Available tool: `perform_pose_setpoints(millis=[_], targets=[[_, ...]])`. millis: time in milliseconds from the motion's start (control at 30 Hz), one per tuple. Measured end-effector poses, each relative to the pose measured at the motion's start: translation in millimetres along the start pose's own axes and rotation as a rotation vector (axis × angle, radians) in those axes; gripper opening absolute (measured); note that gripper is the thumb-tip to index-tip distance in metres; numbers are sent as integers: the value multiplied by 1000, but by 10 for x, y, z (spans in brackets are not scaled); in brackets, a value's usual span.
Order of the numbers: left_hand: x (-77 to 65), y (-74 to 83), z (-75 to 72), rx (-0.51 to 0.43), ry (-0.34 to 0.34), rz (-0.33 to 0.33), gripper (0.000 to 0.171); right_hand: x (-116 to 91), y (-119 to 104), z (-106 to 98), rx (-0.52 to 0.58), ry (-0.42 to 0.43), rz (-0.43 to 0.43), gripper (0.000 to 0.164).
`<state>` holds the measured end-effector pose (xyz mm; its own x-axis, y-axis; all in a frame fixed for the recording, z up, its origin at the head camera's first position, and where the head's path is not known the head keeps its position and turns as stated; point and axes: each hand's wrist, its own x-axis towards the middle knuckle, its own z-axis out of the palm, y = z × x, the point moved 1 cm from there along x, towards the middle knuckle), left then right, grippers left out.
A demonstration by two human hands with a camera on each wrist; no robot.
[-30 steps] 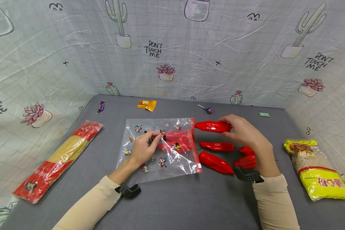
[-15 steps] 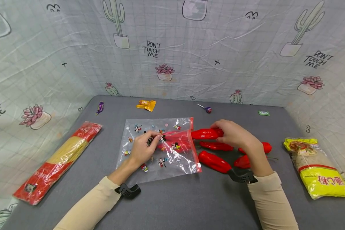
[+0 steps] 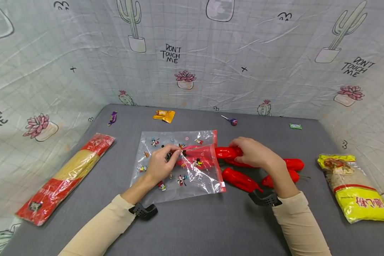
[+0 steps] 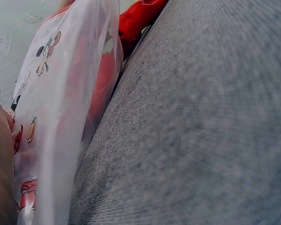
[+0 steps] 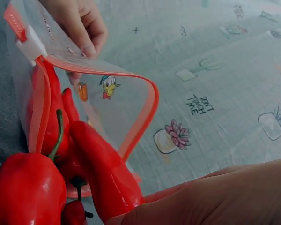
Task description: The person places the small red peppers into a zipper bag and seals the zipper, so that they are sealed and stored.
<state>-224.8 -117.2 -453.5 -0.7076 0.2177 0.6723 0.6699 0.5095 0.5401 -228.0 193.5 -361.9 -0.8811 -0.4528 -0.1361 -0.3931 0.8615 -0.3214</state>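
A clear zip bag with cartoon prints and a red slider edge lies on the table, its mouth gaping to the right. My left hand pinches the upper sheet of the bag and lifts it. Red peppers show inside, through the plastic. My right hand grips a red pepper by its near end; the tip points into the bag's mouth. Below that hand lie more red peppers, one close to the bag's edge and others under the right wrist.
A long pasta packet lies at the left, a yellow bag at the right. Along the back are a purple candy, an orange-wrapped candy, a lollipop and a green candy. Printed cloth walls surround the table.
My right hand has moved left and nearer with the pepper, whose front part has passed into the bag's mouth. My left hand has stayed on the bag.
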Motion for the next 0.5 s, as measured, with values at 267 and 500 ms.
perform_pose_setpoints(millis=[267,500], targets=[[-4,1,1,-7,-11,-13,10,33,-36,57,13,-24,-1,41],[-8,2,1,5,-15,-22,10,56,-66,91,16,-17,-12,44]])
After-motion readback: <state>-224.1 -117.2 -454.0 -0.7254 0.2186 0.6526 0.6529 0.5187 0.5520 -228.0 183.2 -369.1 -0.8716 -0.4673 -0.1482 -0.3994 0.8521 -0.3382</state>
